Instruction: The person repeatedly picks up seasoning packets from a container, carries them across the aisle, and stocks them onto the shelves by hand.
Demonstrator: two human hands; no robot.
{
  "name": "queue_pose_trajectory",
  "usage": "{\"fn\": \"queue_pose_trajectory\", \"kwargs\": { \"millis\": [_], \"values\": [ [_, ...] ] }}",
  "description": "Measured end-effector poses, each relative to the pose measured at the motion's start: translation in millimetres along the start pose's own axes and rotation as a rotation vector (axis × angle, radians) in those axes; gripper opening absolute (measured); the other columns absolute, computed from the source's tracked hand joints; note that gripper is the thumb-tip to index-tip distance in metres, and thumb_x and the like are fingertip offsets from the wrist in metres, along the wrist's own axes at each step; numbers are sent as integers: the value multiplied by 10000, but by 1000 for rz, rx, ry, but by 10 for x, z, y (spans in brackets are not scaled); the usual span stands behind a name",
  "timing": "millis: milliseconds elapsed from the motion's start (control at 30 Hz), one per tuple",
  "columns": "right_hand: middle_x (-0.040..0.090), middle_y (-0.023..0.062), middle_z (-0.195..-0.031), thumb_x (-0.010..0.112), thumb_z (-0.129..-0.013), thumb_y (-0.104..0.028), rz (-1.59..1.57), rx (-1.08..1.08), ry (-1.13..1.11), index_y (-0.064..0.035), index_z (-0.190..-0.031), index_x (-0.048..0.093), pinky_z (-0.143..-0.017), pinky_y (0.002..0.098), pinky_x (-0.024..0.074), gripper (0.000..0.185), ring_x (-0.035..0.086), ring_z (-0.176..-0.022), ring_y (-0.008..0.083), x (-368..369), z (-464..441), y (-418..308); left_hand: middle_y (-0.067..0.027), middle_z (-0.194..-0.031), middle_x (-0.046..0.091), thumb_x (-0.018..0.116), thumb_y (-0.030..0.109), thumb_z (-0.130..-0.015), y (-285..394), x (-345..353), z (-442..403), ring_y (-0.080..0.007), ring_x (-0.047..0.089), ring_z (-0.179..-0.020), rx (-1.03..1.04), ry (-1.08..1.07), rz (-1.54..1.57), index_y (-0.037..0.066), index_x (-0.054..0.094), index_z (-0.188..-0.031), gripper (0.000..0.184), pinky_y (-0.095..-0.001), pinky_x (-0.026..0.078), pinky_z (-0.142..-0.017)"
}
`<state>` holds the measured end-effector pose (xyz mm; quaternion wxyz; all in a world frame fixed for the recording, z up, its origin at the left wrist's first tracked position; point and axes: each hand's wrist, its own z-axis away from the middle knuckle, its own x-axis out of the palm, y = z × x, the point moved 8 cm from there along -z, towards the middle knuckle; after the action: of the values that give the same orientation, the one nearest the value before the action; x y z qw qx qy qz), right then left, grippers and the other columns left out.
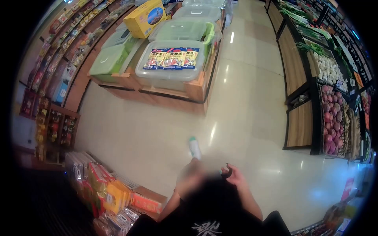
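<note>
My right hand (235, 175) is in front of my waist, its fingers bent around a dark curved object (226, 172) whose kind I cannot make out. A blurred patch hides most of my left hand (191, 181), level with the right one and a little apart from it. Whether the left fingers hold anything does not show. Beyond the left hand, a white shoe with a green tip (194, 147) is on the floor (244, 129).
Ahead stands a wooden display island (173, 96) with lidded plastic bins (169, 74), flat snack packets (171, 58) and a yellow box (145, 19). Onions (332, 118) and garlic (330, 72) fill the right-hand stand. Packaged goods (114, 194) sit close by at lower left; shelves (71, 43) line the left.
</note>
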<state>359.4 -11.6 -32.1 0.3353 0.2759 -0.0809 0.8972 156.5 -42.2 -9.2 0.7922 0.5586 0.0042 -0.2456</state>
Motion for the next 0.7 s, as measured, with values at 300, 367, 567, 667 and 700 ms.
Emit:
{"fn": "queue_pose_trajectory", "kwargs": {
  "millis": [300,367,567,667,700],
  "values": [
    [572,135,-953,719,-757,-420,1467,-566,566,10,-1189,483,-503,264,465,654,539,-663,150,247,-1046,-1155,-127,-929,628,594,73,-794,239,-1553,-629,-286,617,-891,-44,32,-235,45,549,-1102,313,-363,489,-794],
    [585,119,-886,707,-771,-436,1444,-608,549,7,-1159,518,-552,291,487,618,561,-693,161,444,-1302,-1182,-134,-933,627,624,167,-835,197,-1957,-671,-284,620,-898,-69,149,-247,45,544,-1139,337,-367,488,-800],
    [627,118,-841,673,-820,-419,1349,-770,316,11,-1054,592,-657,312,504,496,595,-734,187,1776,-1796,-1065,-130,-907,624,638,227,-848,-72,-2787,-931,-275,616,-877,-105,275,-241,39,529,-1155,376,-363,496,-779],
    [584,71,-900,621,-867,-420,1313,-702,202,-37,-1078,579,-596,256,467,440,549,-699,123,2263,-1887,-850,-152,-957,620,623,244,-863,-349,-2979,-1110,-282,616,-905,-26,300,-161,28,517,-1158,381,-367,495,-785],
    [587,60,-861,636,-857,-419,1265,-664,179,-33,-1070,585,-591,253,465,443,553,-700,119,2430,-1865,-755,-174,-994,615,618,253,-864,-334,-3036,-1166,-301,615,-927,-17,290,-115,20,512,-1161,393,-375,491,-798]
  ]
}}
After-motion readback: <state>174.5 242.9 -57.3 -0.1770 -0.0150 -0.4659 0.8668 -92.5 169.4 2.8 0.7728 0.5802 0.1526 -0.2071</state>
